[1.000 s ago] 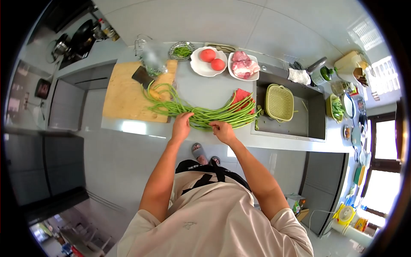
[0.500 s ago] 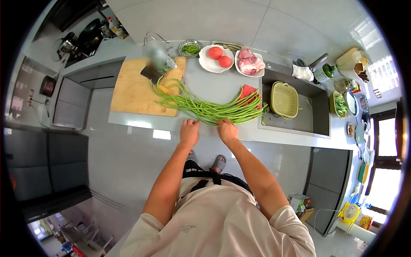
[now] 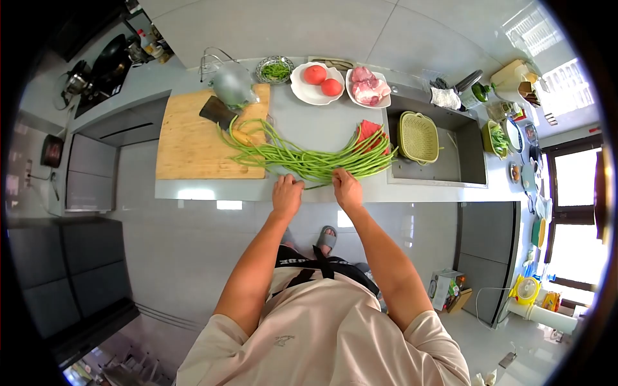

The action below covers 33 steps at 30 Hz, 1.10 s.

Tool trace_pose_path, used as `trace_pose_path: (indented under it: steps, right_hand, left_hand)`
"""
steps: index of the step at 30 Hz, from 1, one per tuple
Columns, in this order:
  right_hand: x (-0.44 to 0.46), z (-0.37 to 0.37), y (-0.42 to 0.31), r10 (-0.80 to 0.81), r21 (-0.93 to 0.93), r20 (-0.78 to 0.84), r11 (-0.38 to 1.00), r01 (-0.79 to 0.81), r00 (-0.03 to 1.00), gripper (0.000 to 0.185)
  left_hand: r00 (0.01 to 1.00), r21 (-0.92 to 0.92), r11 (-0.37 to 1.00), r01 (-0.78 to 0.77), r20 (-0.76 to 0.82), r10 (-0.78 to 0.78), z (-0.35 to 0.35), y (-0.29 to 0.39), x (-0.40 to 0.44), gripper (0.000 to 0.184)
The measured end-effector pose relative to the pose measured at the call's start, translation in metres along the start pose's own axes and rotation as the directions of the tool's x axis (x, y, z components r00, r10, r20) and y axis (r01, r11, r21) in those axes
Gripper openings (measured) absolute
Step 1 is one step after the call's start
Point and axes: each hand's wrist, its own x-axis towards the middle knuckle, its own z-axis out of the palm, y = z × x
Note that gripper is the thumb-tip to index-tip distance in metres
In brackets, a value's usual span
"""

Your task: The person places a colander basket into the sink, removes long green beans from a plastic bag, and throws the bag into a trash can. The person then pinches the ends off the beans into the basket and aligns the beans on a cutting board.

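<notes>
A long bundle of green yardlong beans (image 3: 309, 156) lies across the counter, its left end resting on the wooden cutting board (image 3: 187, 145). My right hand (image 3: 347, 188) is closed at the bundle's near edge, fingertips pinching a bean. At the counter's front edge, my left hand (image 3: 287, 193) has its fingers curled together just below the beans; what they hold, if anything, is too small to make out. A loose bean end shows between the hands. Under the beans' right end sits a red piece (image 3: 369, 134). A dark, flat, blade-like piece (image 3: 217, 112) lies on the board.
Along the wall stand a dish of chopped greens (image 3: 275, 69), a white plate (image 3: 302, 93) with two tomatoes and a plate of raw meat (image 3: 368, 87). The sink (image 3: 460, 151) on the right holds a yellow-green basket (image 3: 418, 137). A cloudy bag-like thing (image 3: 233, 83) is behind the board.
The view has shifted slightly, moving the counter left in the picture. My right hand has moved a little up against the beans; a bean end now shows between my hands.
</notes>
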Motion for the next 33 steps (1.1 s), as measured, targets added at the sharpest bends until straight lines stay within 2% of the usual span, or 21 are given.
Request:
trace_pose_path:
  steps: [3, 6, 13, 15, 21, 30, 33]
  right_hand:
    - [-0.008, 0.004, 0.007, -0.142, -0.011, 0.043, 0.990, 0.142, 0.989, 0.013]
    - [-0.013, 0.006, 0.009, -0.225, -0.047, 0.021, 0.973, 0.226, 0.974, 0.016]
    - [-0.012, 0.002, 0.000, -0.301, -0.116, 0.098, 0.943, 0.311, 0.949, 0.016]
    - [-0.012, 0.003, 0.002, -0.327, -0.112, 0.099, 0.935, 0.337, 0.940, 0.016]
    - [-0.008, 0.006, 0.006, -0.314, -0.055, 0.061, 0.947, 0.318, 0.947, 0.015]
    - [-0.001, -0.001, 0.004, -0.354, -0.007, 0.156, 0.933, 0.359, 0.922, 0.016]
    - [0.001, -0.001, 0.005, -0.316, 0.024, 0.190, 0.948, 0.317, 0.930, 0.016]
  left_hand:
    - [1.000, -0.011, 1.000, 0.023, 0.008, -0.023, -0.003, -0.005, -0.004, 0.016]
    - [1.000, -0.036, 0.999, 0.027, -0.015, -0.027, -0.011, -0.011, -0.005, 0.011]
    - [0.998, 0.001, 0.998, -0.067, -0.021, 0.067, -0.019, -0.011, -0.005, 0.010]
    - [0.998, -0.067, 0.996, -0.057, 0.029, 0.059, -0.023, -0.012, -0.005, 0.012]
    - [0.995, -0.152, 0.985, -0.085, 0.041, 0.092, -0.027, -0.016, -0.005, 0.009]
    - [0.998, -0.183, 0.981, -0.057, -0.008, 0.056, -0.036, -0.011, -0.005, 0.007]
    - [0.999, -0.198, 0.979, -0.044, -0.024, 0.040, -0.035, -0.011, -0.005, 0.006]
